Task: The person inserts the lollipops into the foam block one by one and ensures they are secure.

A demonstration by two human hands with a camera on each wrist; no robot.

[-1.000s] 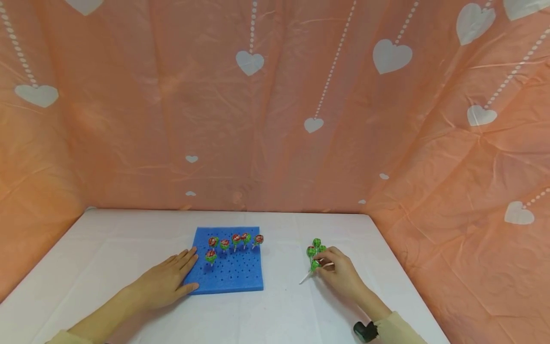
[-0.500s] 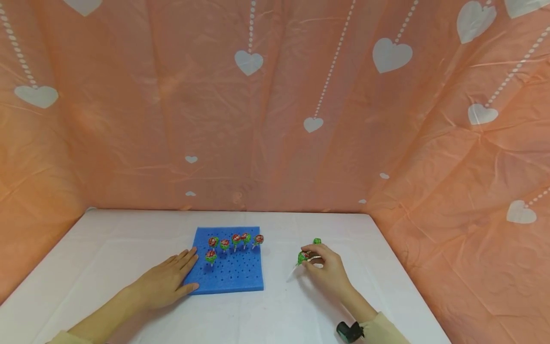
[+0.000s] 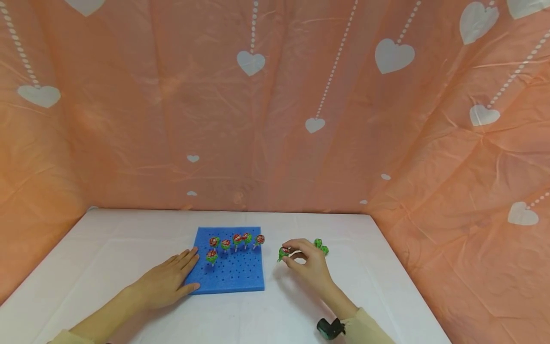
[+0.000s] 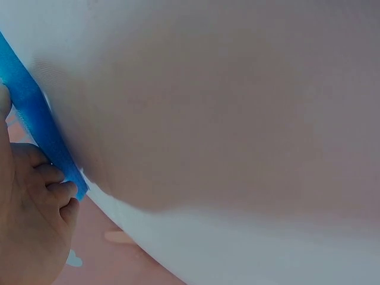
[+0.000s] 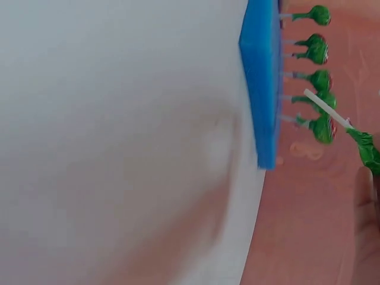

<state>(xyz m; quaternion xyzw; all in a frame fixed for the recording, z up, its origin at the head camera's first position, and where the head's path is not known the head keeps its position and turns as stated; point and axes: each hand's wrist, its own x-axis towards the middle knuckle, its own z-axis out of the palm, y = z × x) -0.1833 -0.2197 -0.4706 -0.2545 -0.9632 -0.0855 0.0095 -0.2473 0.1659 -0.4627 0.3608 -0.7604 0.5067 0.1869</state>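
Observation:
My left hand [image 3: 161, 283] rests with straight fingers along the left edge of a blue foam board [image 3: 240, 277] pierced with small holes. Several red-and-green wrapped lollipops [image 3: 212, 257] stand in the board, mostly in a row near its far side. To the right of the board, my right hand [image 3: 310, 263] pinches another lollipop [image 3: 283, 253] by its wrapped head between thumb and fingers. The right wrist view shows the held lollipop's white stick [image 5: 320, 107] sticking out free, pointing toward the board's side.
Loose green-wrapped lollipops [image 3: 318, 243] lie on the white table [image 3: 142, 229] behind my right hand, which partly hides them. An orange curtain [image 3: 275, 167] with white hearts stands behind the table and along its sides. A black device [image 3: 330, 328] is strapped at my right wrist.
My right hand has lifted one lollipop out of the loose pile and carried it left toward the foam board. The left hand and the standing lollipops have stayed in place.

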